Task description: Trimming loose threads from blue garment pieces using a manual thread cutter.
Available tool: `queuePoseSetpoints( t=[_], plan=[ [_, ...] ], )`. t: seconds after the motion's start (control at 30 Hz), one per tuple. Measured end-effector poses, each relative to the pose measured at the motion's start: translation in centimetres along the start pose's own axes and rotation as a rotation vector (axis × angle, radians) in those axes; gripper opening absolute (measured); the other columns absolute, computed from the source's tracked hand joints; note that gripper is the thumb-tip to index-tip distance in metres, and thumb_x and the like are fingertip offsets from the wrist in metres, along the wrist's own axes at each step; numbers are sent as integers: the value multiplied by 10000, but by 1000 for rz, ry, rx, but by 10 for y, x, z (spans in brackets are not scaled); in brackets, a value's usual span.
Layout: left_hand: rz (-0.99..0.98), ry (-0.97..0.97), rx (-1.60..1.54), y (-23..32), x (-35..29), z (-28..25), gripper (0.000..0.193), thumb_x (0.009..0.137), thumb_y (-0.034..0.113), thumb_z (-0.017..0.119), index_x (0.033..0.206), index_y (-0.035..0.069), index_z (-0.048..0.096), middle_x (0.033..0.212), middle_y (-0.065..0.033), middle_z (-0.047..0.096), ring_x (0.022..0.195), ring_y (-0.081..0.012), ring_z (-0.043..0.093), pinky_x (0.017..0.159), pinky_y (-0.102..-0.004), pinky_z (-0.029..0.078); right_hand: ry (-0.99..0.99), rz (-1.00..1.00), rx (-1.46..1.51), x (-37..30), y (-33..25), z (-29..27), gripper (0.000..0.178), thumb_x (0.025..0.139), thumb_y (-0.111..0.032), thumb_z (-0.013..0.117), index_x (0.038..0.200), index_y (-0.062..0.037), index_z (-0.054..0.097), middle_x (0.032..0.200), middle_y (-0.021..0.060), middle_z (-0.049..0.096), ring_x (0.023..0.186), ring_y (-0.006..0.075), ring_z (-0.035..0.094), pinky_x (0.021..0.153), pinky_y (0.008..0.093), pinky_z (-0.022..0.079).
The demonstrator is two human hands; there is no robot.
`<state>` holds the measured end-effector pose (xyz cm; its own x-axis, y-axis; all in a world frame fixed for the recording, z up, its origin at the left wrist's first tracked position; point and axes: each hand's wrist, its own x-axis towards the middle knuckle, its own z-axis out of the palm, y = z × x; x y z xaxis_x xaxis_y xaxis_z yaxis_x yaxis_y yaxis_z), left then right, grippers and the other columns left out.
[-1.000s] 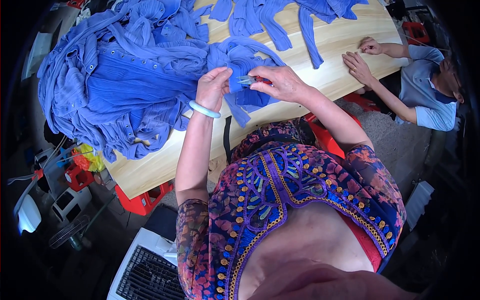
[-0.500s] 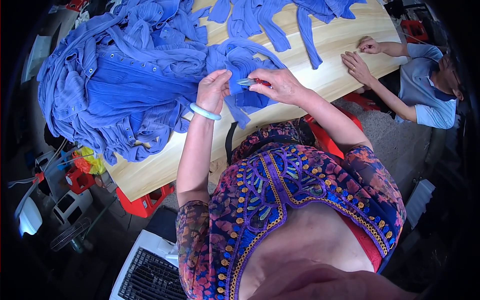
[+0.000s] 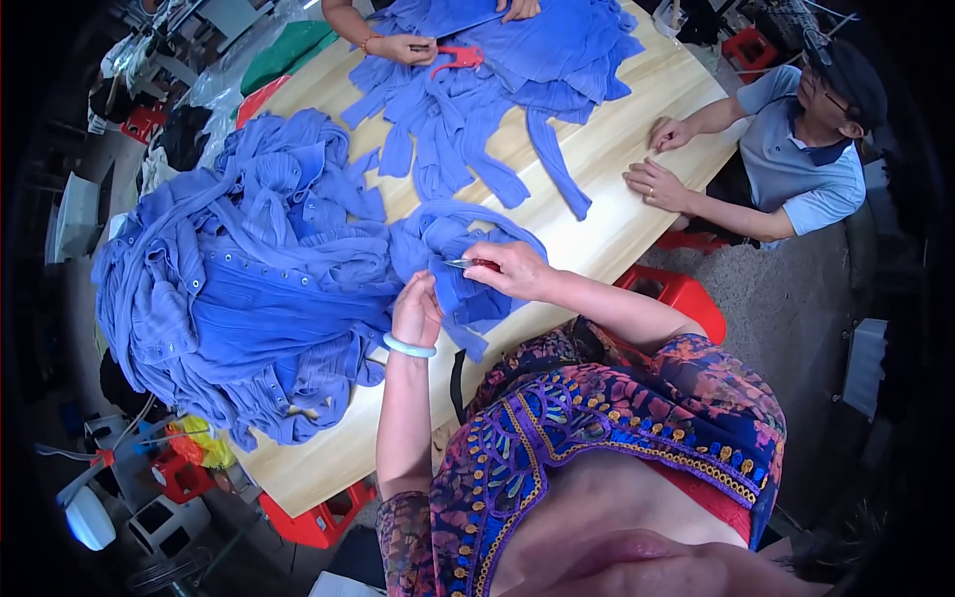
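My right hand (image 3: 517,270) grips small thread snips (image 3: 460,264) with a red handle and metal blades. Their tips lie against a blue garment (image 3: 453,291) near the table edge. Just left of the blades, my left hand (image 3: 417,306), with a pale bangle at its wrist, pinches the edge of the same garment. Beside it, a large heap of crinkled blue garments (image 3: 269,289) with metal eyelets and buttons covers the left of the table.
The wooden table (image 3: 637,119) holds another blue pile (image 3: 537,60) at its far side. There a co-worker's hand (image 3: 403,48) is near a red tool (image 3: 460,58). At right, a seated person (image 3: 796,159) rests both hands on the table. Red stools (image 3: 686,298) stand below.
The view has tilted up, so the far pile and the co-worker's hands there now show. My hands stay at the garment; the snips have moved slightly up relative to my left hand.
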<state>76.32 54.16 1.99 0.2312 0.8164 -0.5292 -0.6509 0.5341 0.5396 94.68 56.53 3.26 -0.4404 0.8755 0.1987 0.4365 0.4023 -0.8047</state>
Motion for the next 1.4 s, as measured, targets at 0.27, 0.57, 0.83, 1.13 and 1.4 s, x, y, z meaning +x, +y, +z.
queuePoseSetpoints(
  t=[0.27,0.57,0.83,1.13,1.4],
  plan=[
    [-153,-141,-48,-17,2,-10,242,841,238,386,965,53,480,856,-56,583,755,-138,568,652,-253,449,-69,92,19,0,-2,-2,257,756,-244,575,913,-47,525,744,121,563,671,254,570,571,313,434],
    [-232,-148,-134,-23,-1,-11,356,875,335,317,1018,48,471,903,-55,581,795,-146,566,672,-275,455,-22,94,65,-2,-2,3,299,744,-304,578,897,-58,506,687,114,558,630,271,567,541,332,430],
    [-3,-211,-61,3,-6,-8,228,846,121,389,1046,41,462,950,-55,564,830,-145,557,716,-281,456,25,165,215,2,8,11,237,728,-219,610,868,-52,516,583,56,489,507,126,485,477,254,390],
    [68,-138,-16,10,-16,5,172,817,71,452,970,24,514,911,-37,570,798,-109,551,711,-239,443,15,216,177,2,0,1,280,741,-241,597,910,-32,519,645,61,504,558,147,490,538,257,397],
    [57,-138,29,8,-14,-2,138,814,79,471,927,27,530,880,-45,571,795,-113,547,725,-240,439,-111,6,27,4,-12,-6,307,729,-223,613,951,-32,523,743,79,554,647,175,552,582,265,432]
  ],
)
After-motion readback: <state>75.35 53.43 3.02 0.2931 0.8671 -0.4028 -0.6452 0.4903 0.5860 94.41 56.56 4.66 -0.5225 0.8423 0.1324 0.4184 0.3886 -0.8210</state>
